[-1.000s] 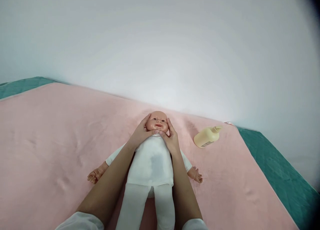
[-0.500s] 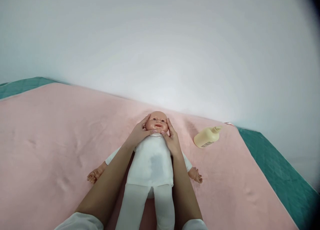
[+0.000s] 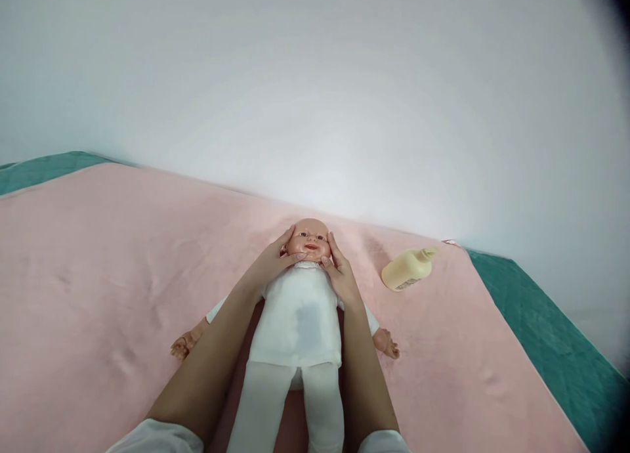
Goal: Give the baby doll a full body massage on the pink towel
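A baby doll (image 3: pixel 295 315) in a white top and white trousers lies on its back, its head towards the wall. My left hand (image 3: pixel 277 261) cups the left side of its head, with the fingers up along the cheek and the thumb laid by the chin. On the other side my right hand (image 3: pixel 342 272) holds the head the same way, its thumb at the jaw. Both forearms run alongside the doll's body, across its outstretched arms. A grey-blue patch shows on the front of the top. The undersides of my palms are hidden.
A pale yellow bottle (image 3: pixel 406 271) with a pump-like top lies tilted on the pink sheet (image 3: pixel 98 276), right of the doll's head. Green quilted cloth (image 3: pixel 546 335) shows past the sheet's edges. A white wall (image 3: pixel 315 98) rises behind.
My thumbs have slid slightly outward along the doll's chin and jaw, the right one most visibly. My forearms have spread a little, while the doll and the bottle stay in place.
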A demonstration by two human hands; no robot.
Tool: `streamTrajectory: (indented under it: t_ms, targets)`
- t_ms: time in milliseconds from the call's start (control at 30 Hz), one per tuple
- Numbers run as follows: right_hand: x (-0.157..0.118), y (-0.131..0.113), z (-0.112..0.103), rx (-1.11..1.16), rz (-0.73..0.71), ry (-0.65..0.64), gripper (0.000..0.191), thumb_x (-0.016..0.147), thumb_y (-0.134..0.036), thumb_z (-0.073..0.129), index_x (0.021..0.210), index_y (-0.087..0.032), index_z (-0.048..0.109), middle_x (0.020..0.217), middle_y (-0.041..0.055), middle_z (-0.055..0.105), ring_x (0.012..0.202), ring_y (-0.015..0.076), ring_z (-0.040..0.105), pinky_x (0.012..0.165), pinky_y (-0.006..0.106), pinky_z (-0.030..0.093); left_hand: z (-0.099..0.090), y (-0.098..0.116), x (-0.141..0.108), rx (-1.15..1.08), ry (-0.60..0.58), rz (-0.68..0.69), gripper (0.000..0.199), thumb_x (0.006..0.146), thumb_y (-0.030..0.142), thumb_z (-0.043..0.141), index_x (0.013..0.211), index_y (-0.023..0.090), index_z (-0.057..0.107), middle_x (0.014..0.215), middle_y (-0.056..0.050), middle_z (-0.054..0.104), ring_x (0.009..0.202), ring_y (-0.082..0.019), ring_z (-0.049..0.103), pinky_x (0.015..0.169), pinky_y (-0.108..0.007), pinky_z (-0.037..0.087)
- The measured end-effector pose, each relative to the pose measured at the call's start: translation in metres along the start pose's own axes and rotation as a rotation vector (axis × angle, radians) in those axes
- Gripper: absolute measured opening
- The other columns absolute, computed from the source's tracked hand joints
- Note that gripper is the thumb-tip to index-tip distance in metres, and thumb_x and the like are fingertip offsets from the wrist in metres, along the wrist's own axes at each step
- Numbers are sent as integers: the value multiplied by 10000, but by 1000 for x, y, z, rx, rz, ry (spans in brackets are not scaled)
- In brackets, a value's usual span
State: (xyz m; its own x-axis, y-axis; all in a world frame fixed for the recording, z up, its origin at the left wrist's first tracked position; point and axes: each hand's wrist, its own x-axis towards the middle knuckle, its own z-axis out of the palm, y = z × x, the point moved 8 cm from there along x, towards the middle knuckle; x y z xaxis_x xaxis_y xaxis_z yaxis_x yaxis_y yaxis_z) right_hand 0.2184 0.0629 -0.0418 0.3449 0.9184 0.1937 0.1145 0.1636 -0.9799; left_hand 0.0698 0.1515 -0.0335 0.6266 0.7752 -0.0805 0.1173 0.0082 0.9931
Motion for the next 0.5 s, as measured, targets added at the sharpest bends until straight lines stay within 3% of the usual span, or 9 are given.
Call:
streamTrajectory:
  t_ms: [167, 400, 500]
  targets:
    - [0, 0, -1, 1, -14, -4, 675, 899, -536, 567, 1492, -332, 315, 1586, -59, 284, 1484, 177, 260, 1243, 414, 184, -2, -4, 0, -31, 0, -38, 914, 779, 460, 741, 1541, 294, 263, 1410, -86, 563, 1290, -314, 537, 1104, -433, 391]
    - [-1, -2, -2, 5, -9, 18, 691, 873, -537, 607, 1479, -325, 350, 1580, -48, 299, 1485, 183, 256, 1246, 420, 173, -2, -1, 1, 1, -5, -23, 943, 769, 446, 758, 1545, 263, 254, 1469, -91, 499, 1356, -317, 467, 1131, -401, 371]
    - [-1, -1, 0, 8, 13, 31, 744, 840, -489, 669, 1485, -327, 338, 1584, -38, 295, 1470, 204, 300, 1222, 434, 258, 2, 0, 1, -8, -31, -3, 1008, 734, 458, 785, 1554, 263, 233, 1452, -104, 516, 1313, -329, 513, 1092, -411, 422]
